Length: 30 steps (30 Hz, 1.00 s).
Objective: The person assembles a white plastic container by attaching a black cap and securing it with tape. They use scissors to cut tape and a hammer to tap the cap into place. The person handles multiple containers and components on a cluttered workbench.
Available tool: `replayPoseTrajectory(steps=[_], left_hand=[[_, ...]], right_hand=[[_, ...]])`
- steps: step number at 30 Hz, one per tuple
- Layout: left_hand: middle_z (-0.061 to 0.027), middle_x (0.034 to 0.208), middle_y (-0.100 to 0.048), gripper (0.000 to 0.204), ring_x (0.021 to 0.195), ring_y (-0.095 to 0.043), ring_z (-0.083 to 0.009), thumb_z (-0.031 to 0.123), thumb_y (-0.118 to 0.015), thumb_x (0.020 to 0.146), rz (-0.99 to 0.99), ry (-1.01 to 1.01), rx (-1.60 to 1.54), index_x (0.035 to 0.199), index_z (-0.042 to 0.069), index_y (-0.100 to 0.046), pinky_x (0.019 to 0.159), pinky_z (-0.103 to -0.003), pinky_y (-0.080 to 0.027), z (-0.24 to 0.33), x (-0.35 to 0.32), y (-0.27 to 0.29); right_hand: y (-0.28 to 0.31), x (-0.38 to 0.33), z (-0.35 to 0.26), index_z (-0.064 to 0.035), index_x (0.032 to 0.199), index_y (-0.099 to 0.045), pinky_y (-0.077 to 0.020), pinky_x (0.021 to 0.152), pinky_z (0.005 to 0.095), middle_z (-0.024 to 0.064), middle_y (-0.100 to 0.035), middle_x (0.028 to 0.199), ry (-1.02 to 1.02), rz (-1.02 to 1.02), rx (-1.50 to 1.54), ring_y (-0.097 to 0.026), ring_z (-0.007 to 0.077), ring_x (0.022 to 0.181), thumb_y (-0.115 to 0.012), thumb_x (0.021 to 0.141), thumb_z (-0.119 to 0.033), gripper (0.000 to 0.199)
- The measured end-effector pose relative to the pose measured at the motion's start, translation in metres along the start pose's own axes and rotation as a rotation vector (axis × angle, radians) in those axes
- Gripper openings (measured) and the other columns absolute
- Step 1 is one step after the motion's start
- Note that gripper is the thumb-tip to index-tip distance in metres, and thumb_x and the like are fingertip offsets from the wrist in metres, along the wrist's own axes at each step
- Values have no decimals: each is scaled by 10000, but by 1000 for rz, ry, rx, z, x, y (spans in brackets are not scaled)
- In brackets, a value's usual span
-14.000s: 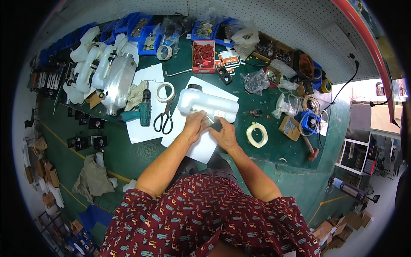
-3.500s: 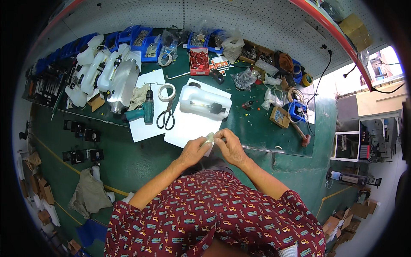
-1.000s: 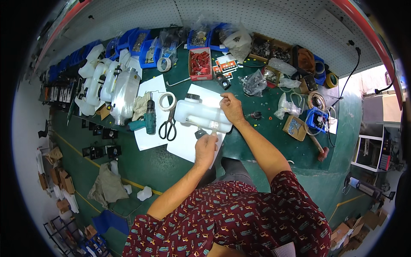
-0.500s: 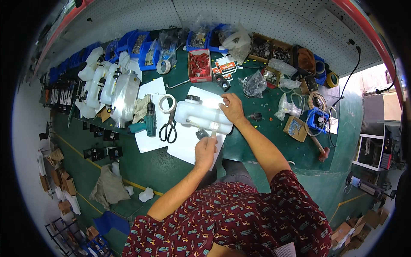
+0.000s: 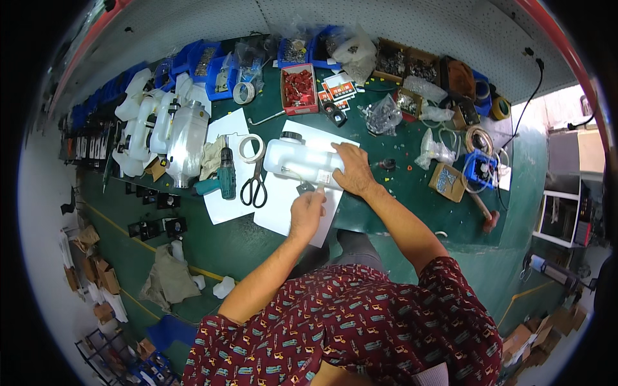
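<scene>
A white plastic tank [image 5: 297, 161] with a dark cap lies on a white paper sheet [image 5: 283, 206] on the green bench. My right hand [image 5: 353, 169] rests flat on the tank's right end, beside a small label. My left hand [image 5: 306, 212] is at the tank's near edge, its fingers pinched on a small pale piece that I cannot make out. A small dark fitting [image 5: 304, 188] sits just above the left fingers.
Black scissors [image 5: 255, 188], a tape roll [image 5: 252, 147] and a green drill [image 5: 223, 177] lie left of the tank. More white tanks [image 5: 168, 132] are stacked at far left. Blue bins [image 5: 219, 64], a red tray [image 5: 299, 88] and bagged parts line the back.
My left hand has closed in on the tank's near edge, and my right hand has settled flatter on the tank's right end. The tank has stayed in place.
</scene>
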<state>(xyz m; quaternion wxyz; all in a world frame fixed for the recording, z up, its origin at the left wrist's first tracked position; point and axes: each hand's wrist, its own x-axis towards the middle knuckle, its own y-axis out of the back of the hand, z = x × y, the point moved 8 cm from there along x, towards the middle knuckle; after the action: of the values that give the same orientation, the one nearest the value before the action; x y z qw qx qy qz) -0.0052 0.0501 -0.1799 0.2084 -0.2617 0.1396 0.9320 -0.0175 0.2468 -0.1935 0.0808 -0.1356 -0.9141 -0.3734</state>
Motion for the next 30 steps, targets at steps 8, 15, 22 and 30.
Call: replayPoseTrajectory(steps=[8, 15, 22, 30], left_hand=[[-43, 673, -624, 491, 591, -571, -140, 433, -551, 1076, -200, 99, 62, 931, -8, -710, 587, -297, -464, 28, 21, 26], [-44, 668, -625, 438, 576, -568, -128, 389, -601, 1044, -240, 88, 119, 894, -10, -707, 536, -294, -447, 49, 30, 32], [-52, 654, -607, 454, 559, -560, -145, 398, -591, 1043, -253, 75, 123, 872, -10, -690, 520, -315, -448, 52, 20, 31], [-43, 641, -617, 491, 574, -595, -154, 451, -571, 1050, -277, 41, 127, 951, -1, -735, 588, -310, -488, 65, 27, 30]], right_hand=[[-77, -119, -28, -40, 1208, -640, -461, 1019, 455, 139, -663, 1131, -390, 172, 313, -603, 367, 1095, -845, 752, -183, 520], [-128, -97, -44, -46, 1253, -610, -471, 980, 500, 157, -664, 1131, -518, 339, 115, -596, 396, 1126, -901, 733, -174, 610], [-83, -113, -41, -86, 1245, -617, -548, 932, 489, 173, -628, 1207, -512, 224, 253, -641, 413, 1126, -847, 789, -151, 515], [-18, -73, -64, -67, 1239, -633, -568, 869, 527, 191, -583, 1155, -402, -63, -42, -664, 433, 1047, -777, 819, -170, 455]])
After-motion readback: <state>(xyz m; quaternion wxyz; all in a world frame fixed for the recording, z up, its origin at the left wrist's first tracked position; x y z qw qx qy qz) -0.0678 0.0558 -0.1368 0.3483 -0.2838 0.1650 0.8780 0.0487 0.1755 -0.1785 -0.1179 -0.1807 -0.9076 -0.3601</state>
